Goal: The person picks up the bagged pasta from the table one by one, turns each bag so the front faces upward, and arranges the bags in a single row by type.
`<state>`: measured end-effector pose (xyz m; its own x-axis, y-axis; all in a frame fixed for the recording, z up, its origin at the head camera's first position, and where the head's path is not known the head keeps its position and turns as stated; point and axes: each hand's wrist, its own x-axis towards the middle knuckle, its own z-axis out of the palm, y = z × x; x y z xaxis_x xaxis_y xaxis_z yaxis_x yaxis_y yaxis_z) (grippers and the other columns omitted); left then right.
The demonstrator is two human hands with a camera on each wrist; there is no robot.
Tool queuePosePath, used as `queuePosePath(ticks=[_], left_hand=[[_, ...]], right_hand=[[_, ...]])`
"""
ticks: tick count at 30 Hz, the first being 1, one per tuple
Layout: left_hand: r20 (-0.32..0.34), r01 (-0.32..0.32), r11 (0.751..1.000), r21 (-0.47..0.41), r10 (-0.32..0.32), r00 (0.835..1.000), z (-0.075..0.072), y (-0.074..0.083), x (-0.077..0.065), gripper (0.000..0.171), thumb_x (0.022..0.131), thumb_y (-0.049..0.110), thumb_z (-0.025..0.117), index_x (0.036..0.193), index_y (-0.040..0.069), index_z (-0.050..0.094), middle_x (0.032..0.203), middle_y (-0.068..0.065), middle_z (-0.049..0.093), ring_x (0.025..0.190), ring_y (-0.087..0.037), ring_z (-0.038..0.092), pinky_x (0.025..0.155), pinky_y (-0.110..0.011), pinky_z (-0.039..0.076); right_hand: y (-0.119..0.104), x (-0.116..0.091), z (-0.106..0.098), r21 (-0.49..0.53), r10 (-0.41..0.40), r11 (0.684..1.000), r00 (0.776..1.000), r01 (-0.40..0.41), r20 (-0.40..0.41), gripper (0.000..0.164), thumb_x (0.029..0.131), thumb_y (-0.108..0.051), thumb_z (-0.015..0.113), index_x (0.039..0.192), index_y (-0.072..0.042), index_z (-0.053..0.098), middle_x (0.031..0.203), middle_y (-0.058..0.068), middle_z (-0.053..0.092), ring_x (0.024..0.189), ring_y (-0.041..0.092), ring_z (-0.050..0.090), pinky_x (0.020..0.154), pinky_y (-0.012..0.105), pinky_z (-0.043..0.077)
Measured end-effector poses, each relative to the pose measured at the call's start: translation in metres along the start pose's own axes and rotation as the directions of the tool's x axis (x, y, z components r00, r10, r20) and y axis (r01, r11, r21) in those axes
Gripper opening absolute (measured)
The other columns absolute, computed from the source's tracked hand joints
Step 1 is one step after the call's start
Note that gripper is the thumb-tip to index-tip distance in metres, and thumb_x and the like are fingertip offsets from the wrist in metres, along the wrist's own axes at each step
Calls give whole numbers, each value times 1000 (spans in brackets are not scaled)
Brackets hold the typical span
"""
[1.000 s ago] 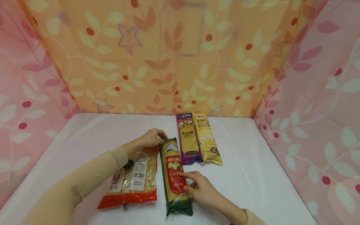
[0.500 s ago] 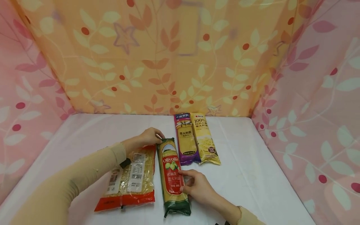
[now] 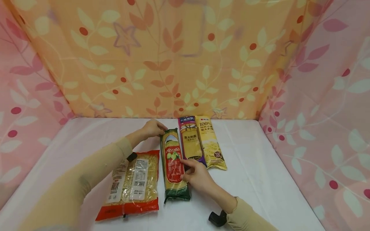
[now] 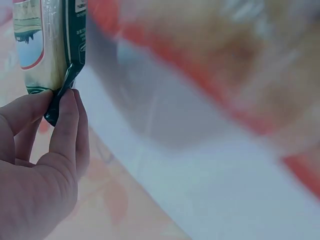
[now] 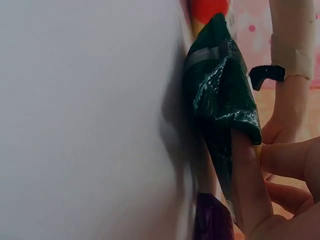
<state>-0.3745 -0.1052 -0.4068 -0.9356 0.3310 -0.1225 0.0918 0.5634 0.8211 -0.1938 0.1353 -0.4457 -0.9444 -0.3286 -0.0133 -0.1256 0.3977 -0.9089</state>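
Observation:
A green-ended pack of spaghetti with a red label lies lengthwise in the middle of the head view. At its far end, my left hand pinches the green wrapper tip between thumb and fingers, seen closely in the left wrist view. My right hand grips the pack's right edge near the lower half; in the right wrist view one finger reaches under the green end. Just right of the pack lies a purple pasta pack, its lower end partly behind my right hand, and beside that a yellow pasta pack.
A wide clear bag with red ends lies to the left, partly under my left forearm. White cloth covers the table. Patterned fabric walls stand at the back and both sides.
Both hands have carried the green spaghetti pack away from me, so its far end now sits alongside the purple pack. The wide bag and the other two packs have stayed put.

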Motion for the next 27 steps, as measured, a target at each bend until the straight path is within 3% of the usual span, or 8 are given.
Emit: queuePosePath(ticks=[1, 4, 8, 13, 16, 19, 27], left_hand=[[-5, -2, 1000, -10, 2, 1000, -2, 1, 4, 25, 97, -1, 66, 120, -8, 74, 127, -27, 69, 105, -36, 73, 92, -46, 59], [-25, 0, 1000, -28, -1, 1000, -9, 2, 17, 28, 98, -2, 64, 124, -10, 71, 136, -29, 63, 112, -38, 69, 96, -47, 57], [-70, 21, 998, -61, -25, 997, -15, 2, 35, 31, 97, -5, 62, 126, -12, 69, 133, -30, 64, 112, -37, 68, 96, -44, 57], [-118, 8, 999, -40, -12, 993, -14, 5, 58, 34, 94, -5, 63, 127, -11, 68, 130, -28, 67, 115, -34, 65, 95, -37, 56], [-125, -23, 1000, -18, 21, 992, -9, 8, 68, 38, 93, -3, 67, 131, -9, 67, 135, -27, 65, 125, -35, 59, 99, -39, 51], [-112, -44, 999, -33, 40, 993, -4, 7, 76, 43, 92, -2, 70, 134, -11, 64, 140, -28, 61, 133, -38, 53, 105, -43, 48], [-83, -17, 999, -35, 14, 996, 3, -8, 86, 49, 93, 0, 71, 139, -8, 60, 153, -26, 50, 145, -39, 42, 117, -48, 38]], right_hand=[[-1, 5, 0, 4, 3, 1000, 1000, -3, -4, 59, 90, 6, 75, 146, -1, 59, 137, 19, 58, 76, 15, 66, 54, 28, 56], [-6, 20, -2, -10, 14, 1000, 1000, -14, -15, 60, 91, 5, 73, 148, -4, 57, 117, 17, 68, 67, 15, 65, 53, 28, 55], [-8, 42, -4, -33, 21, 999, 999, -22, -28, 60, 92, 3, 73, 149, -6, 57, 84, 9, 70, 60, 14, 63, 52, 27, 52], [-8, 66, -11, -45, 26, 999, 998, -29, -55, 60, 92, 3, 72, 149, -5, 57, 74, 6, 72, 58, 14, 64, 51, 27, 51], [-6, 78, -18, -66, 29, 997, 996, -35, -89, 59, 91, 4, 72, 148, -5, 58, 78, 9, 73, 59, 14, 63, 53, 27, 50], [-2, 87, -21, -111, 22, 993, 993, -35, -113, 58, 90, 5, 73, 146, -5, 60, 93, 10, 71, 66, 12, 63, 58, 27, 49], [9, 97, -21, -270, -47, 963, 995, 20, -93, 55, 92, 0, 74, 145, -6, 61, 115, 12, 65, 79, 13, 60, 67, 28, 50]])
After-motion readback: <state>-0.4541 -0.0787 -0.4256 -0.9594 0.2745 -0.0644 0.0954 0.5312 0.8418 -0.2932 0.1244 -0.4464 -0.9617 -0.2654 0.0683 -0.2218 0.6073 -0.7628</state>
